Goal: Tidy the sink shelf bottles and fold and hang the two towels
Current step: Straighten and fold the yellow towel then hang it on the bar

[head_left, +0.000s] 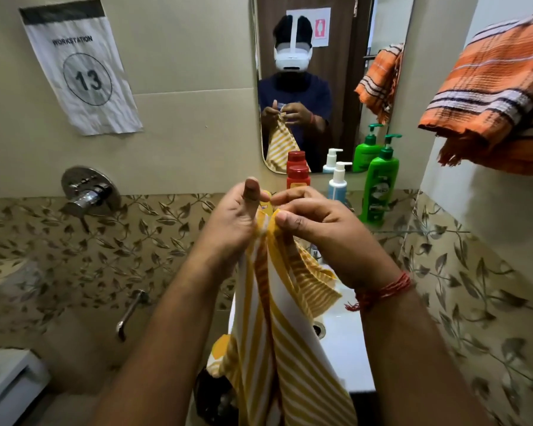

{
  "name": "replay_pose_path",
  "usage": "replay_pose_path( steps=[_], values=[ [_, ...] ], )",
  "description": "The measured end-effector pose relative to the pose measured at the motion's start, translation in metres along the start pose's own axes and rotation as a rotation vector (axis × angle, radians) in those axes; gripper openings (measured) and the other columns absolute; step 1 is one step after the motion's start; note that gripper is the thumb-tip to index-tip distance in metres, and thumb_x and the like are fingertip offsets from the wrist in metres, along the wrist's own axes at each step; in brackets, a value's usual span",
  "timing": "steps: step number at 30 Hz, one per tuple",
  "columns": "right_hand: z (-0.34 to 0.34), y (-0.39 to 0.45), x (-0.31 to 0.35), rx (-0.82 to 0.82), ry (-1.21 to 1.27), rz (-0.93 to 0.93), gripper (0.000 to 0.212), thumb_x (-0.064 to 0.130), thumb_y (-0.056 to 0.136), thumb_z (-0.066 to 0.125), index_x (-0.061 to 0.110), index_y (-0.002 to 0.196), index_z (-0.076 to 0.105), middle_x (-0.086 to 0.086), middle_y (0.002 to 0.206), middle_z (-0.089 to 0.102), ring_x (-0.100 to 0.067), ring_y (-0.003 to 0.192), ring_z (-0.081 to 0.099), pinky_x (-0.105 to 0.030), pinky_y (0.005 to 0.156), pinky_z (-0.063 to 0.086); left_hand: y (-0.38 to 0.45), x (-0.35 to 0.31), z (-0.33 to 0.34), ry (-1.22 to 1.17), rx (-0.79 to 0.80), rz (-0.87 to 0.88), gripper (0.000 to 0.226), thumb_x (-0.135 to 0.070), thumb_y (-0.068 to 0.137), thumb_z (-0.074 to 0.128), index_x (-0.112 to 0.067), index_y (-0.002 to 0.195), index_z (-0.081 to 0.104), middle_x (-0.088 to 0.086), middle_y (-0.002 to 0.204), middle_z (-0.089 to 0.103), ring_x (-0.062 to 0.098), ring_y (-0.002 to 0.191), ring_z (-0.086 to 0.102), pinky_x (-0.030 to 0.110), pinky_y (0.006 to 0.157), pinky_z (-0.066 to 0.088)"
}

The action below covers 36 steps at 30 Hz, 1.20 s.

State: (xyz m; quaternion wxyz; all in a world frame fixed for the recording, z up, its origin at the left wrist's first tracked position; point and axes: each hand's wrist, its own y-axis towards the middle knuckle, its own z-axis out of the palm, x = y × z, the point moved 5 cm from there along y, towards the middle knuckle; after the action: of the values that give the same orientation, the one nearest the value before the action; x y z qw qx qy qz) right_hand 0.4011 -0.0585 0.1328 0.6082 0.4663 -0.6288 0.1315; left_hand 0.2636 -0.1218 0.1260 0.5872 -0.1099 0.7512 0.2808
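- Two hands at work, directly in front of the sink (345, 342), which serves as landmark for every entry below.
- Yellow striped towel (277, 333): hangs lengthwise over the sink's near edge, its top corners gathered above the basin, the lower end dropping out of view.
- Left hand (231, 222): above the sink, fingers closed on the towel's top edge, thumb raised free.
- Right hand (317, 229): just beside the left, touching it, thumb and fingers pinched on the matching corner; a red thread sits on the wrist.
- Step in hand, by judgement: first fold of the yellow towel. To do it well, match the two pinched corners exactly, keep the cloth taut so the stripes run straight, and let the hanging length settle flat before halving again. Keep the tail clear of the wet basin.
- Behind the sink, on the shelf below the mirror (308, 72): red-capped bottle (298, 176), white pump bottle (337, 186), green pump bottle (380, 189), standing upright in a row.
- Above and right of the sink: orange striped towel (493, 96), folded and draped, apparently on a rail; the support itself is hidden.
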Motion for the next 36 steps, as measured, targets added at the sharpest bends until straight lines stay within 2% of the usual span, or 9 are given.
replay_pose_path(
  steps=[4,9,13,19,23,26,30,34,36],
  values=[
    [0.016,-0.006,0.010,-0.078,-0.062,-0.090,0.016,0.021,0.097,0.060,0.015,0.089,0.072,-0.002,0.082,0.066,-0.012,0.077,0.063,-0.030,0.069,0.052,-0.016,-0.004,0.006,-0.222,-0.015,-0.026,0.052,-0.068,0.078,0.046,-0.022,0.095,0.062,-0.003,0.072,0.067,0.017,0.072,0.066,0.035,0.063,0.056],
    [0.031,-0.014,0.012,-0.130,-0.080,-0.069,0.018,0.018,0.100,0.055,0.018,0.112,0.068,-0.001,0.106,0.068,-0.013,0.102,0.065,-0.036,0.089,0.055,-0.036,-0.009,0.000,-0.475,0.029,-0.095,0.054,-0.057,0.083,0.046,-0.013,0.110,0.061,0.012,0.091,0.075,0.025,0.090,0.075,0.035,0.075,0.062],
    [0.038,-0.019,0.039,-0.166,-0.049,-0.181,0.023,0.004,0.097,0.056,0.015,0.113,0.069,-0.003,0.107,0.068,-0.011,0.102,0.065,-0.025,0.089,0.054,-0.051,-0.029,-0.014,-0.762,0.142,-0.035,0.031,-0.022,0.092,0.046,-0.010,0.119,0.056,0.012,0.093,0.072,0.019,0.084,0.072,0.028,0.074,0.061],
    [0.064,-0.018,0.077,-0.156,-0.031,-0.333,0.018,0.011,0.090,0.065,0.016,0.106,0.072,-0.003,0.099,0.072,-0.018,0.096,0.070,-0.041,0.085,0.058,-0.065,-0.040,-0.049,-0.723,0.088,0.156,0.023,-0.010,0.090,0.050,-0.015,0.104,0.067,0.008,0.092,0.070,0.014,0.076,0.070,0.025,0.066,0.059],
    [0.090,-0.015,0.100,-0.137,0.122,-0.402,0.017,0.005,0.091,0.066,0.010,0.106,0.072,-0.006,0.100,0.073,-0.018,0.096,0.071,-0.036,0.085,0.059,-0.075,-0.059,-0.079,-0.706,0.048,0.300,0.023,-0.012,0.087,0.052,-0.021,0.097,0.070,0.006,0.084,0.067,0.016,0.067,0.063,0.025,0.059,0.056],
    [0.106,0.001,0.094,-0.164,0.035,-0.355,0.014,0.009,0.090,0.068,0.016,0.102,0.072,0.001,0.094,0.073,-0.016,0.090,0.071,-0.038,0.080,0.061,-0.070,-0.050,-0.097,-0.648,-0.056,0.272,0.016,-0.011,0.085,0.057,-0.021,0.093,0.067,0.007,0.083,0.063,0.018,0.064,0.057,0.026,0.055,0.052],
    [0.115,0.013,0.074,-0.132,-0.080,-0.262,0.010,0.015,0.090,0.070,0.018,0.099,0.072,0.002,0.088,0.072,-0.015,0.085,0.070,-0.034,0.074,0.060,-0.068,-0.028,-0.112,-0.495,-0.139,0.238,0.011,-0.018,0.086,0.068,-0.028,0.090,0.070,0.005,0.089,0.067,0.019,0.081,0.066,0.026,0.066,0.057],
    [0.124,0.017,0.062,-0.055,-0.153,-0.199,0.010,0.015,0.091,0.069,0.017,0.099,0.072,0.003,0.090,0.072,-0.012,0.087,0.069,-0.026,0.075,0.058,-0.066,-0.011,-0.121,-0.351,-0.193,0.215,0.012,-0.022,0.083,0.065,-0.028,0.092,0.070,0.009,0.093,0.071,0.028,0.088,0.071,0.036,0.071,0.057],
    [0.128,0.019,0.057,-0.064,-0.181,-0.180,0.010,0.015,0.090,0.069,0.018,0.099,0.072,0.004,0.091,0.070,-0.010,0.087,0.068,-0.024,0.073,0.057,-0.064,-0.007,-0.120,-0.335,-0.172,0.206,0.016,-0.013,0.090,0.062,-0.025,0.093,0.072,0.010,0.097,0.074,0.030,0.092,0.073,0.036,0.072,0.059]
  ],
)
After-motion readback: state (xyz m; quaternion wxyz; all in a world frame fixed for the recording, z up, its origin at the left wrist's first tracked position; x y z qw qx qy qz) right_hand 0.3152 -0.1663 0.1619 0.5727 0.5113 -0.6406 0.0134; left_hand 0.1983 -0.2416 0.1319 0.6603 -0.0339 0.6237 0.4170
